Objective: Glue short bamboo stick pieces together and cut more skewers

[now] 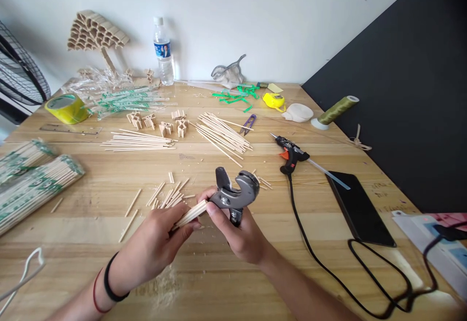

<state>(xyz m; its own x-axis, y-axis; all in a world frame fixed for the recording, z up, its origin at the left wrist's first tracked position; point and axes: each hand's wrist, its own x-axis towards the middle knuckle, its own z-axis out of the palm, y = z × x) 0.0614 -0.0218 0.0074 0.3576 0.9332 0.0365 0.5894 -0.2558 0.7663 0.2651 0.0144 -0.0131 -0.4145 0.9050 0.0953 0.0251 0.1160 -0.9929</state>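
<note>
My left hand (160,233) is closed around a small bundle of pale wooden sticks (193,213), whose ends point up and right. A grey metal pipe cutter (239,192) is gripped in my right hand (244,238), its jaws spread and facing away from me. The thumb of that hand is close to the stick ends; the cutter's handles are mostly hidden in the palm. Several short cut sticks (171,197) lie loose just beyond my left hand. Farther back are a spread of long sticks (222,136) and another pile of sticks (140,141).
A black hot glue gun (290,153) with a trailing cord lies right of my hands, beside a black phone-like slab (361,209). Packaged sticks (40,185) sit left. Small stick assemblies (166,127), yellow tape (66,108) and a water bottle (163,53) stand farther back.
</note>
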